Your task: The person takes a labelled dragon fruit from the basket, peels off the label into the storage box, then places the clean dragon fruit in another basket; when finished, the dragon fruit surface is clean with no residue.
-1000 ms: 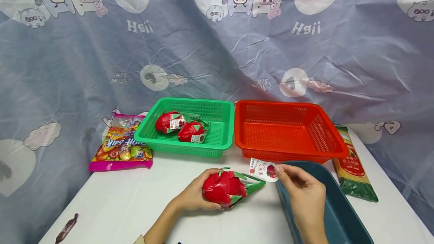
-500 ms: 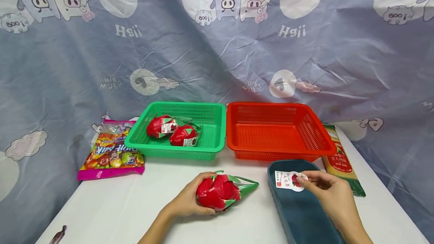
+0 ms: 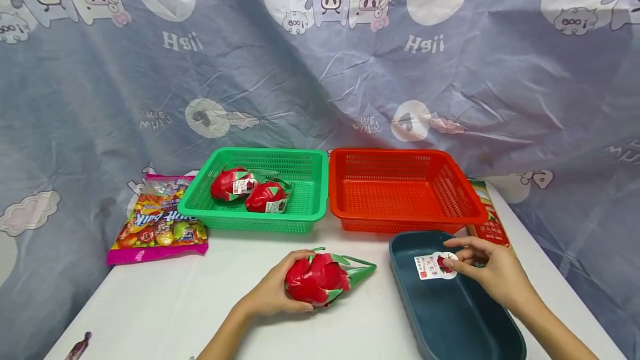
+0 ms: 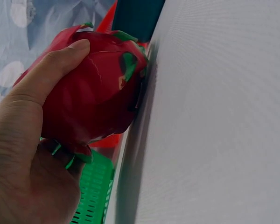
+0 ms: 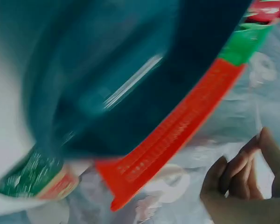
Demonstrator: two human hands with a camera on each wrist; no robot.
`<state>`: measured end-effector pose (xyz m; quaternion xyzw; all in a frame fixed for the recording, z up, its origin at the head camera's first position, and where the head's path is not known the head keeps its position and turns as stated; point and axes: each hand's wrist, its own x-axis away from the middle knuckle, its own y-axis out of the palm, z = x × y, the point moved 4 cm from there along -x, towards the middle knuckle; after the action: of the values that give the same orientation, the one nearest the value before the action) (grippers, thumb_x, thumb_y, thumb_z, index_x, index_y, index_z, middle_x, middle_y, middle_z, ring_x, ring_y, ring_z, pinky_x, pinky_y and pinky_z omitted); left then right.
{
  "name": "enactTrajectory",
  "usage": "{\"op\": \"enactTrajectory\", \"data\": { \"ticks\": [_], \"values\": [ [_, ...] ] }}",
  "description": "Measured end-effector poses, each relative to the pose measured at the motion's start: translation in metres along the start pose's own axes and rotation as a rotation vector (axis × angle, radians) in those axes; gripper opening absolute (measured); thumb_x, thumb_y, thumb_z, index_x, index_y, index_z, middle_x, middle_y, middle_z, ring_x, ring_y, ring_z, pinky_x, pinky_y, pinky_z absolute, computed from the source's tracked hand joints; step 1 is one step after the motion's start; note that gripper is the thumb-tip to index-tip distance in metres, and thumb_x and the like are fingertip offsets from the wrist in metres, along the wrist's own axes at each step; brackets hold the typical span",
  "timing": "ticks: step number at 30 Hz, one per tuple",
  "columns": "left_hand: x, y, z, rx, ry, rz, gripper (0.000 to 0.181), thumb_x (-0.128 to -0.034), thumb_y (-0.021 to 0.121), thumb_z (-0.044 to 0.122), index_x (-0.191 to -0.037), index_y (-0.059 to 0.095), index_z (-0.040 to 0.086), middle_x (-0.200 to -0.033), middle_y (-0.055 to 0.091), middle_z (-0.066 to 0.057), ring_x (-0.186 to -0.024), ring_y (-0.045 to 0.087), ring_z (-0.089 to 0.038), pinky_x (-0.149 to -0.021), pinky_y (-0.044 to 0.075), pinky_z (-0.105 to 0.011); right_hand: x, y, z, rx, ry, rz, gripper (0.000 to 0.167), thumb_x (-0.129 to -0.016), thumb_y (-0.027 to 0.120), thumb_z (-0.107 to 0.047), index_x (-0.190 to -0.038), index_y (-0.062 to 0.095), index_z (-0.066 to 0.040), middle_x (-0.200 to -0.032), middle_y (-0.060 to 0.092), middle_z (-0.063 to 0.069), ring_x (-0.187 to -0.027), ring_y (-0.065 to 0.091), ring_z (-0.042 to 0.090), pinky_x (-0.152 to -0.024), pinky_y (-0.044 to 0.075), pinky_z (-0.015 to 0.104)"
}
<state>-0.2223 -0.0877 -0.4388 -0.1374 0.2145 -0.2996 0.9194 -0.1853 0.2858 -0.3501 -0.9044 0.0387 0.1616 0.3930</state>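
In the head view my left hand (image 3: 270,293) grips a red dragon fruit (image 3: 314,281) with green leaf tips, lying on the white table. The left wrist view shows the thumb lying over the fruit's red skin (image 4: 91,88); the other fingers are mostly hidden. Between thumb and forefinger, my right hand (image 3: 495,274) pinches a white label (image 3: 430,266) printed with a dragon fruit. It hangs over the dark blue bin (image 3: 460,321). From the right wrist view the pinching hand (image 5: 247,182) appears at lower right, with the label seen nearly edge-on.
A green basket (image 3: 305,193) with two labelled dragon fruits (image 3: 266,198) stands at the back, touching or close beside a red basket (image 3: 395,199). A candy bag (image 3: 162,218) lies at left, a yellow and green packet (image 3: 492,218) at right. A small wrapped item (image 3: 79,346) lies at front left.
My right hand has carried the label from beside the dragon fruit rightward to over the blue bin. The left hand keeps its hold on the fruit. The head view has shifted slightly.
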Motion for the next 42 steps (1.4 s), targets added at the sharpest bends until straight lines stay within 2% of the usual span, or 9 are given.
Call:
{"op": "enactTrajectory", "data": {
  "ticks": [4, 9, 13, 17, 19, 24, 31, 36, 42],
  "values": [
    [0.0, -0.003, 0.0, -0.004, -0.009, 0.001, 0.086, -0.0641, 0.084, 0.007, -0.135, 0.035, 0.009, -0.133, 0.043, -0.004, -0.119, 0.045, -0.022, -0.089, 0.046, -0.032, -0.022, 0.004, 0.018, -0.045, -0.104, -0.169, 0.027, -0.074, 0.077, -0.017, -0.096, 0.066, -0.006, -0.072, 0.063, -0.005, -0.064, 0.058, 0.01, -0.058, 0.048, 0.02],
    [0.0, -0.003, -0.004, -0.005, 0.005, 0.004, 0.086, -0.0641, 0.084, 0.007, -0.135, 0.035, 0.01, -0.133, 0.043, -0.005, -0.118, 0.045, -0.023, -0.088, 0.047, -0.032, -0.037, 0.018, 0.043, -0.221, -0.209, -0.401, 0.022, -0.077, 0.073, -0.009, -0.097, 0.063, -0.006, -0.074, 0.063, 0.001, -0.065, 0.058, 0.014, -0.059, 0.049, 0.024],
    [0.0, 0.0, -0.016, -0.005, 0.004, 0.007, 0.087, -0.0642, 0.085, 0.012, -0.135, 0.034, 0.015, -0.133, 0.043, -0.002, -0.119, 0.045, -0.022, -0.089, 0.047, -0.032, -0.042, 0.031, 0.053, -0.3, -0.251, -0.508, 0.018, -0.08, 0.069, -0.006, -0.097, 0.062, -0.005, -0.073, 0.062, 0.005, -0.063, 0.056, 0.014, -0.056, 0.048, 0.025],
    [0.0, 0.001, -0.034, -0.028, -0.015, 0.011, 0.089, -0.064, 0.086, 0.022, -0.136, 0.034, 0.023, -0.133, 0.043, 0.004, -0.119, 0.044, -0.019, -0.089, 0.046, -0.032, -0.045, 0.044, 0.056, -0.334, -0.279, -0.579, 0.016, -0.082, 0.067, -0.002, -0.097, 0.061, -0.002, -0.07, 0.058, 0.01, -0.06, 0.053, 0.011, -0.053, 0.046, 0.024],
    [0.001, 0.001, -0.038, -0.037, -0.015, 0.008, 0.089, -0.0643, 0.085, 0.025, -0.136, 0.033, 0.024, -0.134, 0.042, 0.004, -0.119, 0.044, -0.018, -0.089, 0.047, -0.032, -0.046, 0.049, 0.058, -0.348, -0.269, -0.61, 0.016, -0.082, 0.066, -0.002, -0.097, 0.06, 0.0, -0.068, 0.056, 0.013, -0.058, 0.051, 0.008, -0.051, 0.045, 0.024],
    [0.001, 0.001, -0.04, -0.018, -0.023, 0.005, 0.089, -0.0642, 0.085, 0.028, -0.136, 0.033, 0.026, -0.134, 0.043, 0.005, -0.12, 0.044, -0.019, -0.089, 0.046, -0.032, -0.046, 0.063, 0.064, -0.299, -0.226, -0.635, 0.014, -0.082, 0.067, -0.006, -0.094, 0.061, -0.002, -0.066, 0.056, 0.014, -0.056, 0.046, 0.001, -0.046, 0.041, 0.021],
    [0.002, 0.0, -0.039, -0.021, -0.024, 0.013, 0.089, -0.0643, 0.085, 0.028, -0.137, 0.033, 0.026, -0.134, 0.042, 0.004, -0.119, 0.045, -0.02, -0.089, 0.046, -0.032, -0.041, 0.076, 0.074, -0.095, -0.253, -0.541, 0.017, -0.077, 0.074, -0.017, -0.088, 0.063, -0.013, -0.064, 0.057, -0.003, -0.054, 0.047, 0.004, -0.046, 0.038, 0.02],
    [0.002, 0.0, -0.038, -0.013, -0.01, 0.01, 0.088, -0.0655, 0.084, 0.026, -0.136, 0.033, 0.024, -0.133, 0.043, 0.002, -0.118, 0.046, -0.021, -0.088, 0.047, -0.032, -0.037, 0.08, 0.08, -0.024, -0.251, -0.492, 0.027, -0.071, 0.079, -0.026, -0.087, 0.06, -0.015, -0.065, 0.054, -0.006, -0.053, 0.046, 0.003, -0.047, 0.039, 0.02],
    [0.0, 0.001, -0.037, -0.015, -0.021, 0.006, 0.088, -0.0648, 0.085, 0.024, -0.136, 0.033, 0.026, -0.133, 0.043, 0.003, -0.118, 0.045, -0.02, -0.088, 0.047, -0.032, -0.034, 0.08, 0.08, 0.1, -0.232, -0.443, 0.037, -0.064, 0.082, -0.035, -0.085, 0.057, -0.016, -0.065, 0.051, -0.006, -0.055, 0.043, 0.001, -0.048, 0.036, 0.019]
  ]
}}
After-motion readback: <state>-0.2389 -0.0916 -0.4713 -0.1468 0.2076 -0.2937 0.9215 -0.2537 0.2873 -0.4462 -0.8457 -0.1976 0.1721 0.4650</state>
